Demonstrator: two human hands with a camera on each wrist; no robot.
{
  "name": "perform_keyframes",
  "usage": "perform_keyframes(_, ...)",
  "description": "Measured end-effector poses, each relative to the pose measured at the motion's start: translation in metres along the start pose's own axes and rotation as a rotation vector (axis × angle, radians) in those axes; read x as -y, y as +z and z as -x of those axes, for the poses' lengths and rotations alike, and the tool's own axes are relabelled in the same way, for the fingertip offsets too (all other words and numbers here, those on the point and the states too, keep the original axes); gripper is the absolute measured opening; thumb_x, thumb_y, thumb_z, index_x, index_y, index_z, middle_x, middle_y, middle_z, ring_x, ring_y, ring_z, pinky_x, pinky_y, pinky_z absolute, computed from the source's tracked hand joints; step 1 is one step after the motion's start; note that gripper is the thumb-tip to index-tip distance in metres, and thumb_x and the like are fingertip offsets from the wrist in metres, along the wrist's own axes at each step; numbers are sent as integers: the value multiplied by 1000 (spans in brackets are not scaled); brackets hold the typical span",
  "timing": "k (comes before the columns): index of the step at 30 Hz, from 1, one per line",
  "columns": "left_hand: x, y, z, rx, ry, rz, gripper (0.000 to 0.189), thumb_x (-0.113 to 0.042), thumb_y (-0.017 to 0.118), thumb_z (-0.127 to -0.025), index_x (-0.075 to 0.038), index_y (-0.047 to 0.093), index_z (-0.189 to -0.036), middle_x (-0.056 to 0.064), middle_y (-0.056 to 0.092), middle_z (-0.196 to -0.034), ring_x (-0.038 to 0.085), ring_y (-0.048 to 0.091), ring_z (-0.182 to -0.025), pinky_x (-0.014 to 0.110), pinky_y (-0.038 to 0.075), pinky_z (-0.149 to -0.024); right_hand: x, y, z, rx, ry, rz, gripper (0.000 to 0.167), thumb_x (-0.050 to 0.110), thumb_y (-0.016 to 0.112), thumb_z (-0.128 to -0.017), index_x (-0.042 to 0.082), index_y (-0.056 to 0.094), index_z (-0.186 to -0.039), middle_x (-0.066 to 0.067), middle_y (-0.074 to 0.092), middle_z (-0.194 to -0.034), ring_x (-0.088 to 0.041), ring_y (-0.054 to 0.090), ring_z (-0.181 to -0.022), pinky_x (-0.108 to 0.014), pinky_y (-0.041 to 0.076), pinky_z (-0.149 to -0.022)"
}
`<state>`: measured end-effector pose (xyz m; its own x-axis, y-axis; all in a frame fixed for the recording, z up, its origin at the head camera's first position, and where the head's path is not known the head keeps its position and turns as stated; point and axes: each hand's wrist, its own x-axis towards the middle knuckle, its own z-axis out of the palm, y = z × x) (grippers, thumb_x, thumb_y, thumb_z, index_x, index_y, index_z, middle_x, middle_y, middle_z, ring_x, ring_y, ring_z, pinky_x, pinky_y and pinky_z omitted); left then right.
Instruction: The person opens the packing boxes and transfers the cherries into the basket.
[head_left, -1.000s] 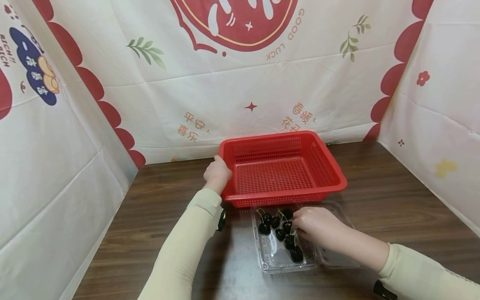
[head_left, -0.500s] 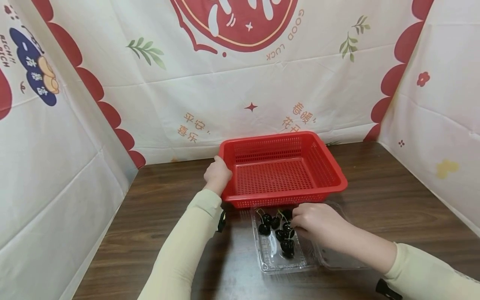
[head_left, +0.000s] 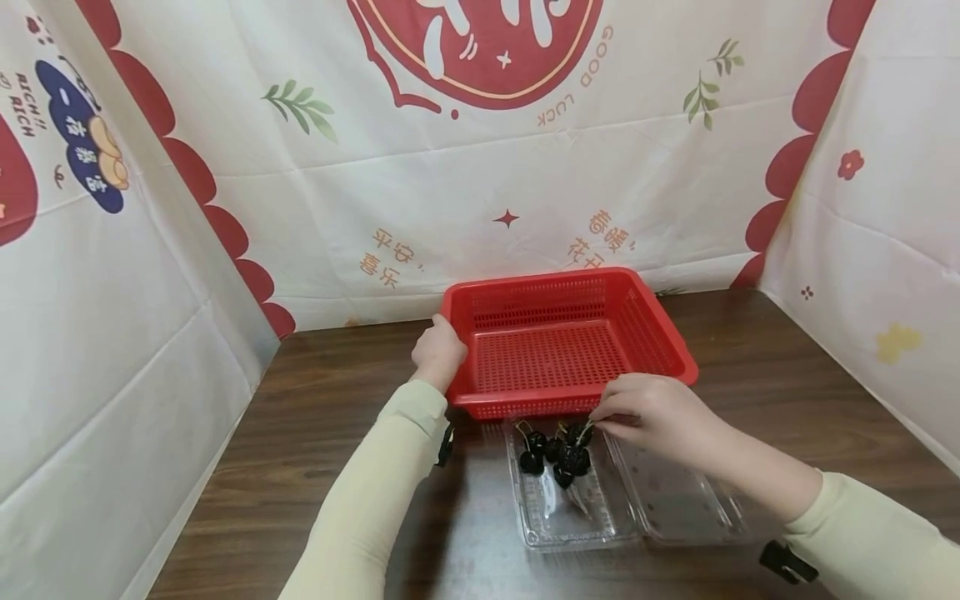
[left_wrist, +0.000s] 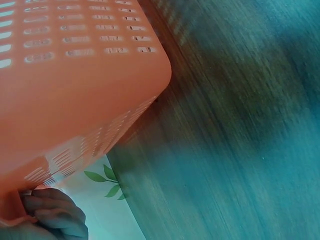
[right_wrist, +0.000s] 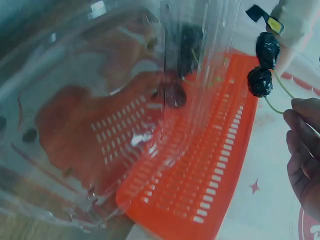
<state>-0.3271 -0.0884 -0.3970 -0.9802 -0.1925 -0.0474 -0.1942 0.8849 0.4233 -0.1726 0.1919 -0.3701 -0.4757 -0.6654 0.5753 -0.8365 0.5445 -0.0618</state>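
A red slotted plastic basket (head_left: 562, 350) stands on the dark wooden table. My left hand (head_left: 438, 354) grips its left rim, and the fingers (left_wrist: 55, 215) curl under the edge of the basket (left_wrist: 75, 75). In front of the basket lies an open clear clamshell tray (head_left: 570, 512) holding several dark cherries (head_left: 534, 460). My right hand (head_left: 603, 419) pinches green stems just above the tray's far end. Two dark cherries (right_wrist: 263, 65) hang from those stems below the fingers (right_wrist: 305, 145), and they show in the head view as the held cherries (head_left: 577, 458).
The tray's clear lid (head_left: 678, 500) lies flat to its right. Printed cloth walls (head_left: 480, 167) close in the table on the left, back and right. Bare wood (head_left: 322, 417) shows left of the basket, with more table (head_left: 787, 375) to the right.
My right hand has risen from the tray's middle toward the basket's near rim, lifting cherries by their stems. The tray's near end now has no cherries. The left hand has stayed.
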Motion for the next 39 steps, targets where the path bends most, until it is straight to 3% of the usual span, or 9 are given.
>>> perform_keyframes(7,1,1,-1,-10,2,5,55,-20,65,-89,-3,40,-135,16,64,-100,28,63,-85,46,53,-71,-14,-16,0,-72,105,-14,26,3,85,-66,18,75,-85,14,65,-83,-5,59,-73,-16,44,-64)
perform_keyframes(15,1,0,-1,-17,-2,25,53,-19,65,-89,-3,41,-133,17,64,-102,30,64,-89,47,52,-73,-32,-32,4,-155,206,19,28,-4,83,-63,15,75,-82,11,66,-80,-6,56,-70,-17,40,-61)
perform_keyframes(27,2,-2,1,-11,-7,25,54,-20,65,-89,-2,41,-134,18,64,-105,31,64,-92,48,52,-75,-57,-28,13,-137,401,73,22,-1,84,-69,13,76,-85,6,67,-79,-12,55,-69,-20,42,-59)
perform_keyframes(39,0,0,0,-7,-12,26,51,-19,63,-90,-4,41,-133,16,64,-100,28,63,-85,46,53,-73,-81,-27,12,-148,531,22,11,2,78,-78,11,75,-85,6,62,-73,-8,49,-64,-18,39,-57)
